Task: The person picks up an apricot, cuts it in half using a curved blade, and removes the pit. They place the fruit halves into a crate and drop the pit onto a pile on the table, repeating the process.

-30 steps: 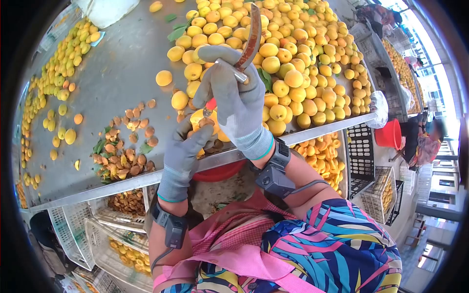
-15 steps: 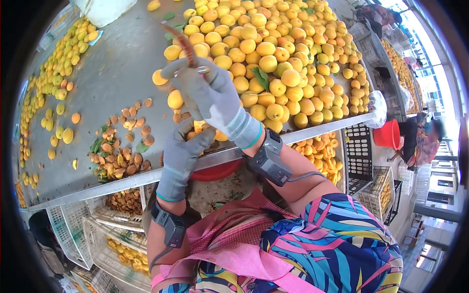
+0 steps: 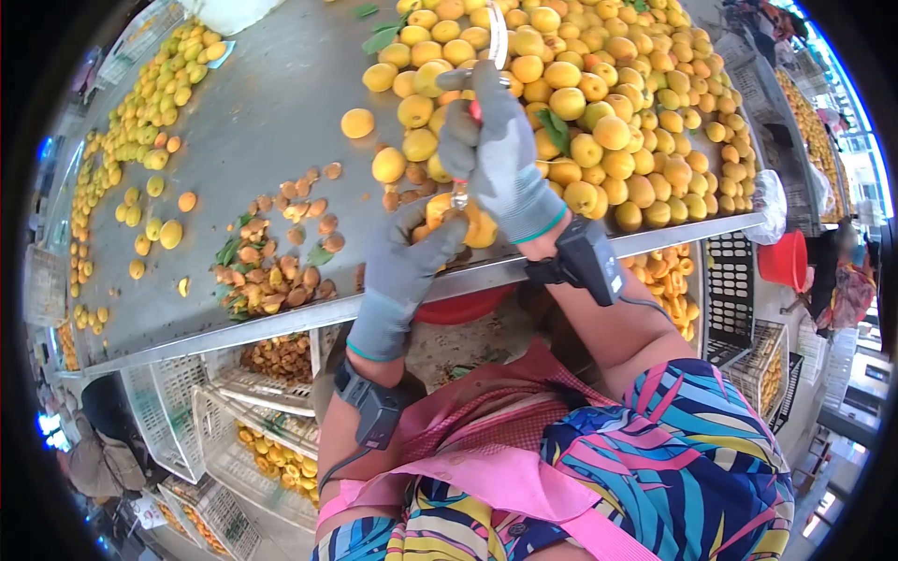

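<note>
Left hand (image 3: 404,266): curled around a split apricot (image 3: 465,222) at the desk's (image 3: 271,122) near edge.
Right hand (image 3: 496,154): fist closed on a knife (image 3: 495,42), just above.

The knife (image 3: 496,37) blade is cut off by the top edge. The left hand (image 3: 407,271) hides most of the held apricot (image 3: 472,224).

Grey sheet-metal tabletop (image 3: 271,103), bearing a large heap of round yellow apricots (image 3: 599,103), a small pile of brown pits and green leaves (image 3: 267,271), a scattered row of yellow-green apricots (image 3: 140,131) along the far edge.
</note>
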`<state>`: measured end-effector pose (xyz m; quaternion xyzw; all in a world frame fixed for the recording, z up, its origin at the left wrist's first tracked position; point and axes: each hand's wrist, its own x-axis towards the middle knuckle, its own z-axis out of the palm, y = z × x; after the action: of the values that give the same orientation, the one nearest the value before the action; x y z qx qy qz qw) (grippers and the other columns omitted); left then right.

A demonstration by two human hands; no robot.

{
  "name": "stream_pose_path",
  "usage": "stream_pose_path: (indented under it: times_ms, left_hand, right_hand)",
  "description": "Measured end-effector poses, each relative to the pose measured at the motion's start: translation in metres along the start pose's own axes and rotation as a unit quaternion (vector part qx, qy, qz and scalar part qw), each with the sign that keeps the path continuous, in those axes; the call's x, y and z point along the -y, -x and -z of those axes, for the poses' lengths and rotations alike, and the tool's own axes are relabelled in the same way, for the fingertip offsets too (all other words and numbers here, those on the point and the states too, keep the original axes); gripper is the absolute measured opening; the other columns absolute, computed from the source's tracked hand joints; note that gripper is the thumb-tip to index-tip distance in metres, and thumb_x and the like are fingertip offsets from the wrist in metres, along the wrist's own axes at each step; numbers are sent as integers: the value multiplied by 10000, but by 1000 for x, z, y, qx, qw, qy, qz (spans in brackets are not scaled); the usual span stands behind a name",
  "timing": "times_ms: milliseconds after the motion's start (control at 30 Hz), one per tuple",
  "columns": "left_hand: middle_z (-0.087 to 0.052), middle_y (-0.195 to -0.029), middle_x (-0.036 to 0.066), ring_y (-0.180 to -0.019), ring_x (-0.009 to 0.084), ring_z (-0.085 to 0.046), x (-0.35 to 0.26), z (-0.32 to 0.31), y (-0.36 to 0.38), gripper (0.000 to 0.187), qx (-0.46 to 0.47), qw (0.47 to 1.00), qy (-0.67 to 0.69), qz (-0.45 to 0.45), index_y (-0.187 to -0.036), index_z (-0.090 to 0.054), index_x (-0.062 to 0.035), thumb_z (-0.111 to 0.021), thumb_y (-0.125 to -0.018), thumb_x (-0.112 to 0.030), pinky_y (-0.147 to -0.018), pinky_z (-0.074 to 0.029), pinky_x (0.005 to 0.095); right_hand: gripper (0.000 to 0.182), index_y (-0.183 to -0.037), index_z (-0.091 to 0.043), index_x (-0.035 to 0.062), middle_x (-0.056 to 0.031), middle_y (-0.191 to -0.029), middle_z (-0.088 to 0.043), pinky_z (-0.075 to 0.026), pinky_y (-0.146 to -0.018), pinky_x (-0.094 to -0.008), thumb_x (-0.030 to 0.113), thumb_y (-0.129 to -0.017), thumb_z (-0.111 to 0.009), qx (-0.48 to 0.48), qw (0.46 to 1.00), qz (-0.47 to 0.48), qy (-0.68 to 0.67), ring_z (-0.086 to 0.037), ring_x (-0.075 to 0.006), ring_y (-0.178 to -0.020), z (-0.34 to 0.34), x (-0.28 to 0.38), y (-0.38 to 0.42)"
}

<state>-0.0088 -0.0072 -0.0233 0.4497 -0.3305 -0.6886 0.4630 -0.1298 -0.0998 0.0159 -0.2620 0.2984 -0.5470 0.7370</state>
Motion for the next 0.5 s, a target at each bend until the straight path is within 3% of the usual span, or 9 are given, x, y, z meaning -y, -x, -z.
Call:
stream_pose_path:
  times_ms: [167, 267, 367, 433, 500]
  left_hand:
    - [-615, -921, 11, -776, 53, -570, 4, 2, -3, 328, -8, 999, -44, -16, -1105, -593, 4, -669, -830, -159, -655, -495, 208]
    - [-616, -873, 6, -777, 45, -561, 2, -4, -4, 282, -24, 997, -60, -33, -1072, -617, 4, -654, -834, -143, -653, -484, 202]
    - [-621, -876, 11, -760, 55, -567, -1, -6, -3, 287, -17, 998, -54, -24, -1079, -615, 5, -654, -833, -138, -652, -483, 202]
    - [-623, -884, 14, -748, 64, -574, 6, -1, -4, 285, -22, 994, -89, -55, -1077, -616, 2, -656, -831, -137, -650, -487, 206]
    - [-625, -892, 18, -735, 73, -581, 10, 2, -6, 283, -11, 990, -114, -83, -1076, -618, -2, -658, -830, -136, -648, -491, 210]
  right_hand:
    - [326, -896, -562, 73, 21, -509, -358, -241, -352, -245, 376, -943, -451, -26, 998, 17, -51, -314, -81, -364, 4, -4, 0]
    - [180, -954, -588, 63, 51, -597, -468, -308, -394, -219, 177, -929, -451, 16, 985, 115, 128, -407, -34, -463, -6, -7, 10]
    - [161, -989, -594, 51, 72, -623, -476, -318, -407, -190, 127, -921, -470, 71, 963, 130, 225, -431, -20, -500, -16, -12, 17]
    - [171, -943, -593, 60, 58, -581, -458, -305, -384, -209, 195, -919, -491, 22, 975, 120, 188, -412, -35, -452, -17, -6, 11]
    - [238, -906, -578, 73, 39, -524, -419, -279, -356, -233, 296, -916, -494, 17, 999, 6, 35, -367, -58, -393, -1, 2, 5]
